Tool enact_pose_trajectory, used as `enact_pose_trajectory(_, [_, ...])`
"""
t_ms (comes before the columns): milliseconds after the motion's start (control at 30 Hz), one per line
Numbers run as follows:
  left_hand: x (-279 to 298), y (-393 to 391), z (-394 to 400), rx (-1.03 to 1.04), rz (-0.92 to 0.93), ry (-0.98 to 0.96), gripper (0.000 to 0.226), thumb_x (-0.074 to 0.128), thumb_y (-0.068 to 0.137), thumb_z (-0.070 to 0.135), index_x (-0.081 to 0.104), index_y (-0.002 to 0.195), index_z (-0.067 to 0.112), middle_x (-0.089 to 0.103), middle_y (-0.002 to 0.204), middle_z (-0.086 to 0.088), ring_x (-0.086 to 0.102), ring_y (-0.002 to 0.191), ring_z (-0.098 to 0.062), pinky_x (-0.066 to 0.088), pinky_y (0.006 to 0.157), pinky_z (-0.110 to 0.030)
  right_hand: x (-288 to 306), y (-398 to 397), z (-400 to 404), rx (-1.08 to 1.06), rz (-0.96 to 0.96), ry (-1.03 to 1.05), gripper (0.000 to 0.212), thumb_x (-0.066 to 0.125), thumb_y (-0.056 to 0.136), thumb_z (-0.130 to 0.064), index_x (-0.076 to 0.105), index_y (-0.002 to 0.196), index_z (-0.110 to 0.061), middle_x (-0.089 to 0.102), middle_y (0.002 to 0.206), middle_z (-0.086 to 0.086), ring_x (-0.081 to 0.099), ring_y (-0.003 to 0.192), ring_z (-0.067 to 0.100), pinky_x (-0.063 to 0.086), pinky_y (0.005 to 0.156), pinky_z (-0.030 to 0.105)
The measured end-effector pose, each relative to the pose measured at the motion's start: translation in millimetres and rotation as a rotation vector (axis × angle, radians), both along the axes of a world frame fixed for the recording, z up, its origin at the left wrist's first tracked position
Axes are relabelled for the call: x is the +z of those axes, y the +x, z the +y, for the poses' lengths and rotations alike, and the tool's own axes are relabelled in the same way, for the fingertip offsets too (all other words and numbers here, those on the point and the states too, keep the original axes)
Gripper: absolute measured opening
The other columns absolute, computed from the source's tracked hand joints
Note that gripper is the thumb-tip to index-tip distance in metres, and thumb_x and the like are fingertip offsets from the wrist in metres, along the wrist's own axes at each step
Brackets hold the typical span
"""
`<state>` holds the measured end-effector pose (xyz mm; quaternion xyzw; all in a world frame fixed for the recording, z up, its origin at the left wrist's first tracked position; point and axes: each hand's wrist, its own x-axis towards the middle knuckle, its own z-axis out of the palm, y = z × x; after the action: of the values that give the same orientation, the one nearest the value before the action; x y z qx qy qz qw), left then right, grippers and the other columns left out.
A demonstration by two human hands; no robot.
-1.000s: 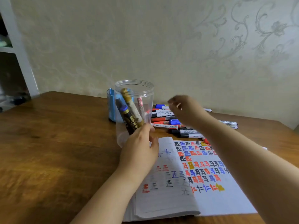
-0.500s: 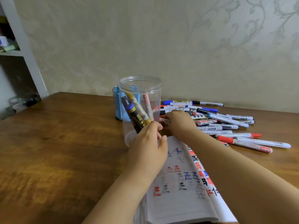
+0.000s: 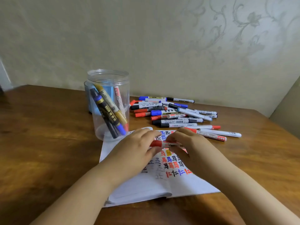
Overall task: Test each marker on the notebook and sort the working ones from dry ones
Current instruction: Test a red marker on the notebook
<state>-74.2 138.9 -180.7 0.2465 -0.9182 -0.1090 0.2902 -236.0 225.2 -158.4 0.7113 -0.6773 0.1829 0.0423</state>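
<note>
— What sits in your containers?

— Your clear jar (image 3: 108, 88) stands upright on the worktop (image 3: 45, 143), lid off. Four markers lean inside it: a black and gold one with a blue end (image 3: 105, 113), a gold one (image 3: 112, 105), a dark one and a white one with a red end (image 3: 119, 103). A blue container (image 3: 90, 101) stands just behind the jar, partly hidden; you cannot tell what it holds.

— And my hands?

— Your left hand (image 3: 138, 145) has a closed grip on the red cap of a red marker (image 3: 165, 144); your right hand (image 3: 186, 144) pinches its white barrel. You hold it level over the open notebook (image 3: 146, 185), whose page carries red, blue, black and yellow strokes.

— The other markers?

— They lie in a loose pile (image 3: 173, 112) on the worktop, behind the notebook and to the right of the jar.
</note>
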Motion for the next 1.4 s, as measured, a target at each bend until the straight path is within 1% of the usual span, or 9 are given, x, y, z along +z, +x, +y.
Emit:
enact_pose_trajectory(100, [-0.1, -3.4, 4.3, -0.066, -0.097, 0.085, 0.023, 0.044, 0.094, 0.034, 0.054, 0.109, 0.021, 0.056, 0.108, 0.006, 0.048, 0.099, -0.009, 0.040, 0.088, -0.025, -12.5, 2.8, 14.4, 0.015, 0.024, -0.023, 0.022, 0.048, 0.096, -0.029, 0.058, 0.113, -0.020, 0.055, 0.108, -0.005, 0.058, 0.092, 0.016, 0.048, 0.072, 0.028])
enact_pose_trajectory(200, [-2.9, -4.5, 7.2, -0.102, -0.176, 0.114, 0.023, 0.038, 0.096, 0.035, 0.052, 0.104, 0.018, 0.055, 0.102, 0.005, 0.050, 0.093, -0.011, 0.041, 0.083, -0.030, -26.1, 8.5, 15.8, 0.022, 0.121, -0.068, 0.033, 0.040, 0.089, -0.040, 0.064, 0.100, -0.019, 0.060, 0.089, -0.004, 0.062, 0.073, 0.015, 0.046, 0.053, 0.023])
enact_pose_trajectory(300, [-5.5, -5.6, 8.7, -0.148, -0.177, 0.112, 0.020, 0.036, 0.097, 0.031, 0.050, 0.097, 0.016, 0.054, 0.096, 0.004, 0.049, 0.088, -0.013, 0.039, 0.080, -0.029, -37.8, 10.8, 9.6, 0.061, 0.145, -0.134, 0.031, 0.038, 0.090, -0.035, 0.060, 0.084, -0.014, 0.056, 0.076, 0.000, 0.056, 0.059, 0.019, 0.049, 0.045, 0.033])
enact_pose_trajectory(500, [-7.8, -5.8, 5.6, -0.207, -0.218, 0.159, 0.014, 0.037, 0.096, 0.032, 0.043, 0.085, 0.026, 0.044, 0.079, 0.015, 0.043, 0.076, -0.004, 0.033, 0.068, -0.017, -40.7, 11.2, 14.9, 0.066, 0.157, -0.101, 0.026, 0.039, 0.088, -0.032, 0.057, 0.081, -0.014, 0.057, 0.068, 0.001, 0.055, 0.051, 0.022, 0.044, 0.040, 0.031])
enact_pose_trajectory(767, [-6.5, -5.6, 6.8, -0.229, -0.199, 0.250, 0.017, 0.037, 0.094, 0.035, 0.048, 0.083, 0.027, 0.048, 0.073, 0.019, 0.048, 0.074, 0.011, 0.036, 0.068, -0.009, -34.2, 9.4, 21.8, 0.153, 0.066, -0.007, 0.059, 0.011, 0.086, -0.049, 0.056, 0.108, -0.017, 0.064, 0.093, 0.003, 0.059, 0.078, 0.028, 0.048, 0.064, 0.043])
enact_pose_trajectory(967, [-6.1, -6.0, 7.9, -0.234, -0.214, 0.234, 0.018, 0.036, 0.093, 0.041, 0.047, 0.081, 0.032, 0.051, 0.079, 0.017, 0.049, 0.076, 0.003, 0.036, 0.068, -0.012, -33.0, 4.1, 24.5, 0.126, 0.149, -0.068, 0.046, 0.026, 0.093, -0.047, 0.062, 0.110, -0.023, 0.067, 0.078, -0.001, 0.062, 0.060, 0.023, 0.047, 0.046, 0.033])
enact_pose_trajectory(1133, [-4.5, -4.4, 4.9, -0.179, -0.160, 0.277, 0.022, 0.031, 0.088, 0.048, 0.044, 0.077, 0.036, 0.051, 0.074, 0.013, 0.049, 0.077, 0.006, 0.036, 0.064, -0.012, -19.7, 5.6, 26.9, 0.027, 0.053, 0.007, 0.042, 0.035, 0.096, -0.049, 0.050, 0.131, -0.032, 0.067, 0.103, -0.006, 0.063, 0.089, 0.016, 0.047, 0.068, 0.031])
enact_pose_trajectory(1300, [-3.0, -1.4, 0.4, -0.132, -0.073, 0.262, 0.028, 0.026, 0.090, 0.047, 0.046, 0.098, 0.029, 0.050, 0.092, 0.018, 0.046, 0.087, 0.005, 0.035, 0.071, -0.007, -3.7, -13.0, 34.7, -0.151, -0.257, 0.210, 0.049, 0.043, 0.098, -0.033, 0.029, 0.144, -0.029, 0.069, 0.092, -0.008, 0.062, 0.076, 0.004, 0.053, 0.071, 0.027])
enact_pose_trajectory(1400, [-4.7, -4.1, 4.0, -0.140, -0.034, 0.200, 0.026, 0.039, 0.095, 0.036, 0.048, 0.118, 0.029, 0.046, 0.107, 0.020, 0.042, 0.089, 0.009, 0.031, 0.076, 0.000, 7.2, -23.0, 37.1, -0.187, -0.419, 0.267, 0.040, 0.051, 0.094, -0.032, 0.034, 0.129, -0.040, 0.071, 0.094, -0.011, 0.064, 0.075, 0.002, 0.054, 0.073, 0.024])
